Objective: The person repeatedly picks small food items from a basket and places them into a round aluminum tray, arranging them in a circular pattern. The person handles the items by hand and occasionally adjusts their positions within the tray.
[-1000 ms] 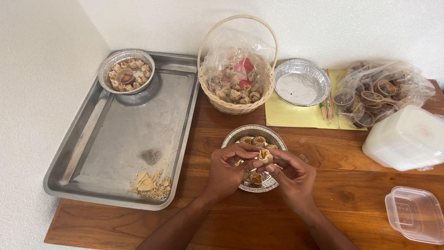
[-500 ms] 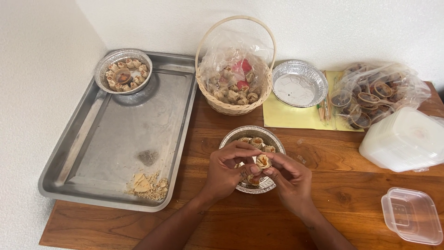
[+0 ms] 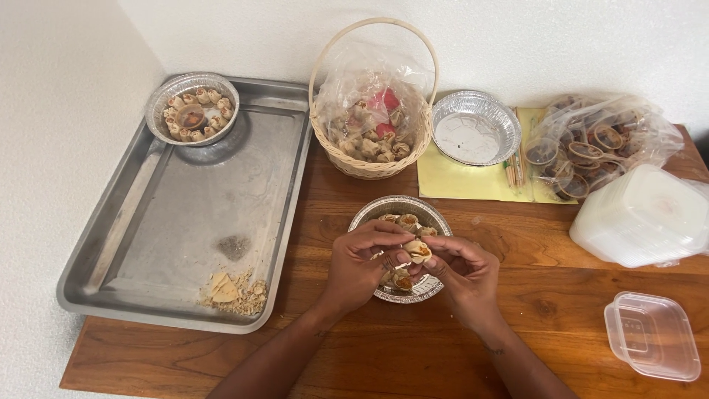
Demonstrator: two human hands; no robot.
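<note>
Both hands meet over a foil dish (image 3: 384,210), and between their fingertips sits one dumpling (image 3: 418,251). The left hand (image 3: 360,266) has its fingers (image 3: 385,230) curled in from the left, pinched on the dumpling's near side; the right hand (image 3: 459,272) closes on it from the right, fingertips bent in tight, so neither hand is open and both grip the same piece. Whether it is being pressed into shape or simply set down I cannot tell.

Just beyond the fingertips a few more dumplings lie along the dish's far rim, and one shows below the fingers, so the dish looks only part filled.

Farther out, past the fingers, a basket (image 3: 373,166) lined with plastic holds a heap of loose dumplings, so plenty seems left to move. Far to the left of the left hand, on a steel tray (image 3: 185,222), a second foil dish (image 3: 164,92) looks finished: a full ring of dumplings around a small sauce cup. An empty foil dish (image 3: 476,137) waits beyond the right hand, beside a bag of cups (image 3: 602,144). To the right stand stacked lids (image 3: 642,218) and a clear container (image 3: 653,336).
</note>
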